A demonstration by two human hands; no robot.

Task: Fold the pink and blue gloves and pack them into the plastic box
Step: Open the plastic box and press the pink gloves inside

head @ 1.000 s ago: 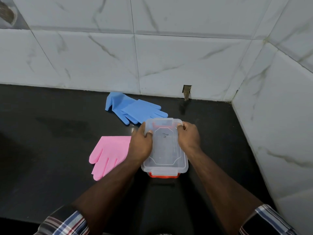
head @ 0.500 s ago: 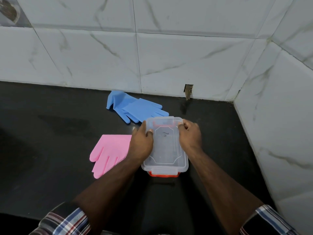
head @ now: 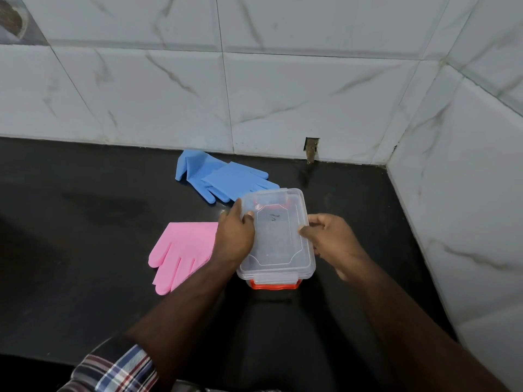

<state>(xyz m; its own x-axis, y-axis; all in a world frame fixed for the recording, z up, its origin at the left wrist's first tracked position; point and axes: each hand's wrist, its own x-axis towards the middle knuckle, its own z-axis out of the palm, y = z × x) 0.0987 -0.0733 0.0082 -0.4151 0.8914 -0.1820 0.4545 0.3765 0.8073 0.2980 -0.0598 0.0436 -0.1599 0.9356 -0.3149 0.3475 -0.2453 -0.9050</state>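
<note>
Left hand (head: 235,239) and right hand (head: 331,239) grasp the clear lid (head: 278,233) of the plastic box (head: 273,282); its black scribble is unreadable. Pink gloves (head: 181,253) lie left, blue gloves (head: 220,179) beyond.

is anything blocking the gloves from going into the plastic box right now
Yes, the clear lid covers the plastic box. The left hand and right hand grip its sides. The pink gloves and blue gloves lie unfolded on the black counter beside it.
</note>
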